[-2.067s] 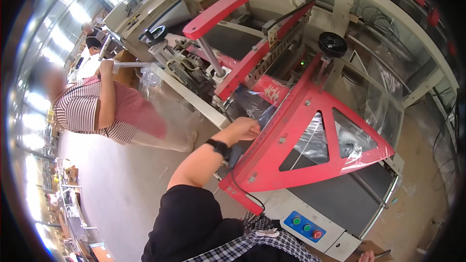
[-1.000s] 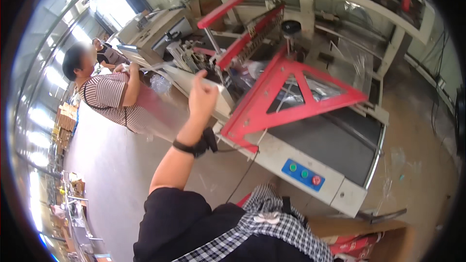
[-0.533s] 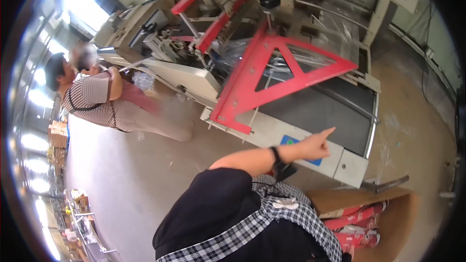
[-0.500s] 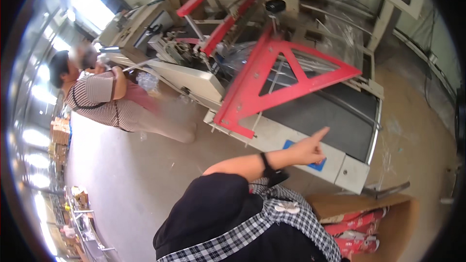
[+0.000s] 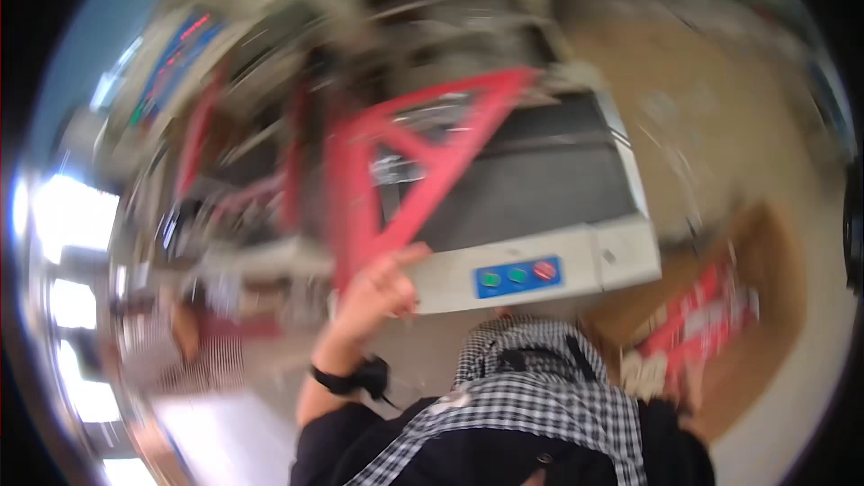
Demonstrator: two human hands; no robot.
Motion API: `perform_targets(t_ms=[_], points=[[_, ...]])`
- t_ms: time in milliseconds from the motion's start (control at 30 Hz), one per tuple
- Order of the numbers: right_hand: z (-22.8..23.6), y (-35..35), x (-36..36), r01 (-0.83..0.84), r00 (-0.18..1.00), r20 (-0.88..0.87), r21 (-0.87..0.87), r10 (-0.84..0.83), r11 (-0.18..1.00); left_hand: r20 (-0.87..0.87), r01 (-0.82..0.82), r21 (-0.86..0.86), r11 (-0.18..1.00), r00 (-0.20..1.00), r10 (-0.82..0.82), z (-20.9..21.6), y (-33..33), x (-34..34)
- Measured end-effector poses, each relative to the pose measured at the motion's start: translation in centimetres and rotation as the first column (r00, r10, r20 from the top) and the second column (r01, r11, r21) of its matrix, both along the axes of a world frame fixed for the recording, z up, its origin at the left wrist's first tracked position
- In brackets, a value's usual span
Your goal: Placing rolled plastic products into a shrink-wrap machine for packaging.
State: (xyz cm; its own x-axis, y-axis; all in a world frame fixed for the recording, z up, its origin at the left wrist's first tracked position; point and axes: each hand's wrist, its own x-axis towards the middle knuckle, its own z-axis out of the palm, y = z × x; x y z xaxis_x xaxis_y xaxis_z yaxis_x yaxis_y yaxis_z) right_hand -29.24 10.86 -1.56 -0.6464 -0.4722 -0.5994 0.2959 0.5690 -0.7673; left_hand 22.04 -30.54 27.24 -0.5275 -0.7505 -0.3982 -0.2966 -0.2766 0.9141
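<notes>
My left hand (image 5: 382, 291) is raised over the left end of the machine's white front rail (image 5: 621, 256), beside the lower corner of a red triangular frame (image 5: 409, 216). Its index finger is stretched out, the other fingers are partly curled, and nothing shows in it. A black band (image 5: 353, 380) circles that wrist. At the lower right, my right arm goes down from a black sleeve (image 5: 679, 436) toward an open cardboard box (image 5: 765, 306) with red and white packages (image 5: 706, 315) inside. My right hand is smeared there, its fingers unreadable.
A dark conveyor belt (image 5: 549, 180) lies behind the rail. Two green buttons and a red one sit on a blue panel (image 5: 517, 277). Further left are blurred red bars (image 5: 200, 135) and a person in striped clothing (image 5: 216, 364).
The view has swung, so the machine and frame appear shifted left and turned. My left hand has moved from the button panel leftward along the rail. My right arm has come into view.
</notes>
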Motion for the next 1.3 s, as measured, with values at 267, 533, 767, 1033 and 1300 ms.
perform_targets(t_ms=[267, 533, 767, 1033, 1300], points=[[-0.5, 5.5, 2.7, -0.046, 0.978, -0.185, 0.258, 0.096, 0.965, 0.068, 0.678, -0.032, 0.735, 0.735, -0.675, -15.6, 5.3, -22.8], [-12.7, 9.6, 0.0, -0.112, 0.993, 0.037, 0.601, 0.112, 0.792, 0.474, 0.836, -0.473, 0.279, 0.508, -0.719, -22.1, 16.2, -34.1], [-27.1, 3.4, -2.2, 0.057, 0.996, 0.017, 0.664, -0.091, 0.746, 0.598, 0.816, -0.413, 0.405, 0.578, -0.554, -31.3, 22.4, -36.8], [-29.7, 3.4, -3.7, 0.140, 0.978, -0.008, 0.764, -0.207, 0.630, 0.655, 0.839, -0.433, 0.331, 0.545, -0.523, -32.4, 23.4, -36.9], [-6.9, 5.0, -6.0, 0.425, 0.758, 0.576, -0.079, -0.306, 0.902, 0.632, 0.790, -0.567, 0.234, 0.599, -0.493, -30.9, 23.9, -37.8]])
